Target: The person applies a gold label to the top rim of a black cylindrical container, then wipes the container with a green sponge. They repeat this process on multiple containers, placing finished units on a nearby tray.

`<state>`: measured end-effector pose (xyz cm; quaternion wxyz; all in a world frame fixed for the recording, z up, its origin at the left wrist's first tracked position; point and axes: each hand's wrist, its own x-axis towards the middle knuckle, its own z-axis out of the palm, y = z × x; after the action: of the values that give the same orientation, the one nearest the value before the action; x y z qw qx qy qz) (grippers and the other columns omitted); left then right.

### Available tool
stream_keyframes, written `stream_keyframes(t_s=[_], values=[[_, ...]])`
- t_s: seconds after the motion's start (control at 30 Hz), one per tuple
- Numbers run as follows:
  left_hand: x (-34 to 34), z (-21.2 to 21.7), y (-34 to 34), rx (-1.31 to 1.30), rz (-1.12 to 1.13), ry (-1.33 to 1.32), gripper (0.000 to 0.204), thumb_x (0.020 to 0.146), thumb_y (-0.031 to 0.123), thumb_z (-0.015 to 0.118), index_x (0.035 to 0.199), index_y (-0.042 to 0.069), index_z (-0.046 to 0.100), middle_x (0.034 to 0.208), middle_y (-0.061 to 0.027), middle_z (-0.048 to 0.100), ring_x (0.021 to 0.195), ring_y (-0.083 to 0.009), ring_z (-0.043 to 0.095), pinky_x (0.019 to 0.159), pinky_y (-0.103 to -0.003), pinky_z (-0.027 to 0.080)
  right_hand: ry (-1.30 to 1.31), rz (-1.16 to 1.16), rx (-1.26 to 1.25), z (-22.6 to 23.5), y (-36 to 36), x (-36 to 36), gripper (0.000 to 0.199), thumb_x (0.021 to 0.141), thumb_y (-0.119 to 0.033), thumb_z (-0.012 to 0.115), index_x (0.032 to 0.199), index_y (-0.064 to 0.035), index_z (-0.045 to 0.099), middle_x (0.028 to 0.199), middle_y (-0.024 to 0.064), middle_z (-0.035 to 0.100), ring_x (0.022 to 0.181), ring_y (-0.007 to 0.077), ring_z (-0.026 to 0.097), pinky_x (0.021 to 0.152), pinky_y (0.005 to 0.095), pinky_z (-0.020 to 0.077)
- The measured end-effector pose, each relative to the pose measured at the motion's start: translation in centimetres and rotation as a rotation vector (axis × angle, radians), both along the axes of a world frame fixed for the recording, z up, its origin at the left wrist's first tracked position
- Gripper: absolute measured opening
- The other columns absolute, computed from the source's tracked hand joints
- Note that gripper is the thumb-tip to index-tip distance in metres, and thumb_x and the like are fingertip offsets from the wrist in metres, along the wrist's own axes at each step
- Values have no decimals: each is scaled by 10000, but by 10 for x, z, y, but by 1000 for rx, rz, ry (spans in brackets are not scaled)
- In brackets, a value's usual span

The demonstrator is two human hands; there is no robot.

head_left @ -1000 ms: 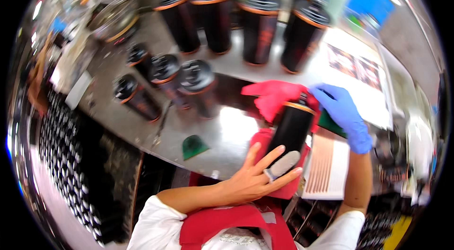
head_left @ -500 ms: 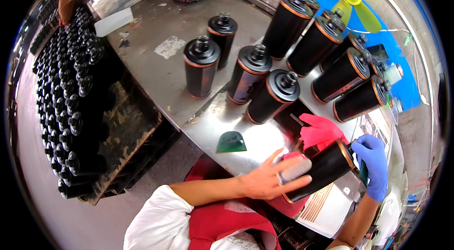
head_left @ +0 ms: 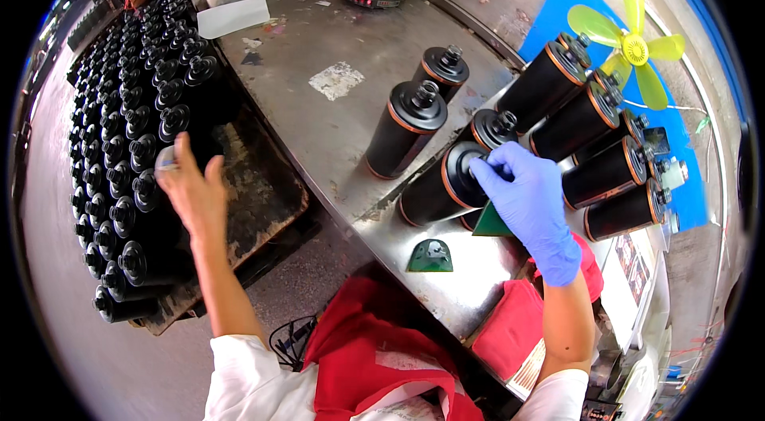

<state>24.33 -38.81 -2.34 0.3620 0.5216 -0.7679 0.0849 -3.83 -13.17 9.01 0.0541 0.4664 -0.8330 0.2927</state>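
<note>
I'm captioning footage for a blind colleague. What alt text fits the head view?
A person's gloved right hand rests on the cap of a black cylinder standing on a steel table, while the bare left hand reaches over rows of black cylinders packed beside it.

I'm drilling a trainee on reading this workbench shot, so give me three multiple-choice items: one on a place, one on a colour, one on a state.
1. Where does the left hand reach? A metal bench; B tray of black cylinders; C fan.
2. What colour is the right hand's glove? A blue; B red; C green.
3. The small green fan's blades look: A blurred; B sharp; C missing.

B: the bare left hand is over the tray of black cylinders.
A: the right hand, in a blue glove, rests on a black orange-banded cylinder.
B: each blade of the fan shows distinctly.
</note>
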Motion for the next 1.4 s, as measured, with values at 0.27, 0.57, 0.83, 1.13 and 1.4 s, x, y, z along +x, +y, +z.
stream_keyframes(t_s=[0.27,0.57,0.83,1.13,1.4], values=[[37,5,-79,124,263,-180,570,861,471,551,1327,161,445,1130,-238,504,1053,-375,509,830,-434,456,-93,14,104,-1,-11,6,216,756,-218,710,890,-74,621,643,96,604,545,234,583,531,322,462],[11,5,-145,229,260,-177,393,854,483,531,1059,151,488,971,-196,631,876,-397,622,716,-469,493,-282,-241,-2,-1,91,29,311,758,-122,721,1053,-79,635,629,16,544,544,76,474,539,223,428],[28,23,-36,47,39,-171,280,913,411,476,1130,249,546,1037,46,653,808,-286,651,601,-422,494,-838,-486,-281,-41,240,48,225,834,-175,650,1030,-66,656,673,-19,559,601,41,504,562,202,428],[-62,156,169,95,-1302,123,43,824,48,636,812,8,647,677,-85,609,523,-109,499,484,-223,407,-624,-952,-726,-72,413,31,169,850,-149,611,900,3,664,677,8,576,622,63,515,580,205,393],[-241,152,306,587,-2289,-45,121,712,137,698,783,69,628,642,-44,584,507,-213,559,465,-277,399,-166,-1241,-466,-82,570,-85,346,775,-233,687,1002,25,643,885,98,666,803,160,609,749,271,478]])
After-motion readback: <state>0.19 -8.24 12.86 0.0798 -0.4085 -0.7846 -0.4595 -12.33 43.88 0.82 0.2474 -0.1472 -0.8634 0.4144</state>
